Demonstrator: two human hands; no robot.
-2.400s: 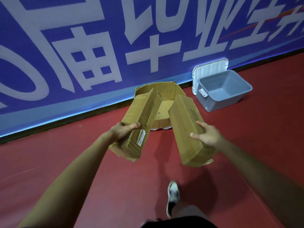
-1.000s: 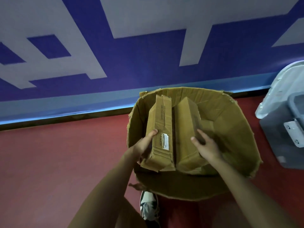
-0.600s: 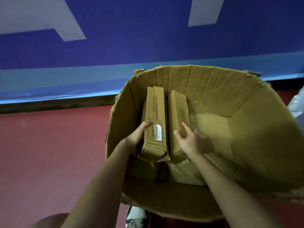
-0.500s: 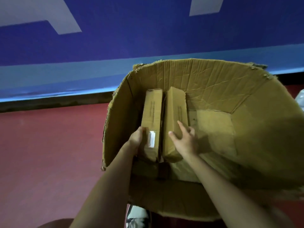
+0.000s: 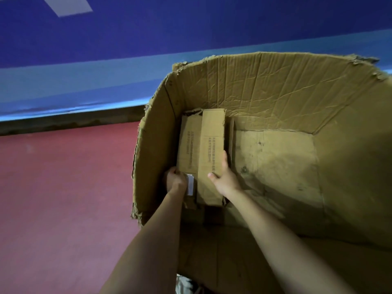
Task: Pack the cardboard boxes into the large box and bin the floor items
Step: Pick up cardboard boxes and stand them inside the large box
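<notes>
In the middle of the packing step. Reaches both arms down into the large box (image 5: 275, 85), set on the red floor (image 5: 63, 187) by the blue wall (image 5: 148, 28). Curls the left grip (image 5: 176, 183) round the near end of the left small box (image 5: 189, 145), right by its white label (image 5: 190, 184). Holds the right small box (image 5: 212, 145) with the right grip (image 5: 224, 179): thumb on top, fingers (image 5: 224, 160) down its right side. Both small boxes long-ways, side by side and touching, right next to the left wall of the large box. Hard to tell if flat on the bottom yet or a bit up. Lots of bare bottom to the right of them.

Next, most likely: let both small boxes rest all the way down, then open both grips and lift the arms out. Needs care not to tip the small boxes or drag them back up with the fingers. After that, maybe more boxes to fetch, and then the floor items to drop in the bin. No bin and no floor items in view here.
</notes>
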